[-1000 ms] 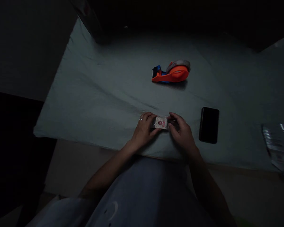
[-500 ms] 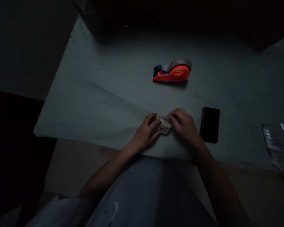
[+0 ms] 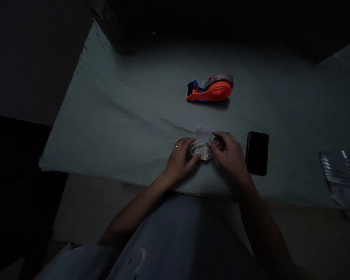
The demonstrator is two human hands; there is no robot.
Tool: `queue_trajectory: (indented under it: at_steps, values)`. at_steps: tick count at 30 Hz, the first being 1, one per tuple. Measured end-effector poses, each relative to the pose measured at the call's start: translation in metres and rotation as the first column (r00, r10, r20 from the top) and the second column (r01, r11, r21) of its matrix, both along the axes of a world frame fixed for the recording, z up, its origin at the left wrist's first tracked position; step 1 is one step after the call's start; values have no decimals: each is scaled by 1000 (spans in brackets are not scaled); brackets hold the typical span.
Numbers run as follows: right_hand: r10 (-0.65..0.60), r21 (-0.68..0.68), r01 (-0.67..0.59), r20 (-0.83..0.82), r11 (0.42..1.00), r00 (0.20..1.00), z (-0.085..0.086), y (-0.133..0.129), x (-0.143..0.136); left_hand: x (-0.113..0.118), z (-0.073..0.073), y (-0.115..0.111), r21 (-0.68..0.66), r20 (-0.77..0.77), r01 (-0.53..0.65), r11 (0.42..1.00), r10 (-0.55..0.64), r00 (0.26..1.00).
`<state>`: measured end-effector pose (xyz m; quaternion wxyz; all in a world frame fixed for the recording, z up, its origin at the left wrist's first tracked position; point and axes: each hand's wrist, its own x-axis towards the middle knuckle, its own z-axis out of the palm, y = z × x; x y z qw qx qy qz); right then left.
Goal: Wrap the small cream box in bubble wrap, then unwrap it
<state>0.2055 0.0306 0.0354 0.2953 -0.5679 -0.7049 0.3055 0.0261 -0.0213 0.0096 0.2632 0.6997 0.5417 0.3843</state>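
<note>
Between my two hands, close to the table's front edge, is a small bundle of clear bubble wrap point(image 3: 202, 142). One flap of the wrap stretches away from me, toward the far side of the table. What lies inside is hard to make out in the dim light. My left hand point(image 3: 179, 157) grips the bundle's left side, its thumb on the near edge and its fingers on top. Thumb and fingers of my right hand point(image 3: 229, 151) pinch the right edge of the wrap.
An orange and blue tape dispenser point(image 3: 212, 91) with a tape roll lies beyond my hands. A black phone-like slab point(image 3: 257, 153) is just right of my right hand. Farther right sits a shiny clear plastic package point(image 3: 342, 175). A pale green cloth point(image 3: 105, 132) covers the table.
The bundle has turned and its wrap has opened out, so a flap now spreads away from me. Both hands stay at its sides, the right fingers shifted along the edge.
</note>
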Motion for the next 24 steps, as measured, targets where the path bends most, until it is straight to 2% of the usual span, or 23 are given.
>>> queue_trajectory:
  at_steps: [3, 6, 10, 13, 15, 18, 20, 22, 24]
  values:
    - [68, -29, -66, 60, 997, 996, -6, -18, 1, 7, -2, 13, -65, 42, -9, 998, 12, 999]
    - [-86, -20, 86, 12, 996, 996, -13, -27, 0, 7, 0, 15, -65, 111, -49, 997, 56, 992]
    - [-309, -17, 309, -86, 951, 947, -21, -43, 8, -8, -3, -3, -69, 133, -230, 971, 238, 962]
    - [-312, -68, 308, -66, 949, 948, -27, -58, 19, -23, -11, -23, -100, 114, -284, 954, 295, 949]
    - [-244, -98, 240, -29, 966, 969, -30, -65, 25, -29, -16, -31, -87, 64, -230, 969, 236, 970]
    - [-161, -54, 161, 2, 985, 987, -30, -67, 27, -30, -16, -33, -21, 10, -38, 999, 38, 999]
    - [-117, -8, 117, -8, 993, 993, -26, -64, 24, -26, -13, -29, -15, -3, 84, 996, -84, 996]
    - [-11, 21, 11, -9, 1000, 1000, -21, -58, 19, -21, -9, -23, -44, -10, 141, 989, -142, 990]
    - [101, 34, -101, 16, 994, 995, -17, -54, 14, -17, -7, -19, -59, -28, 139, 989, -141, 990]
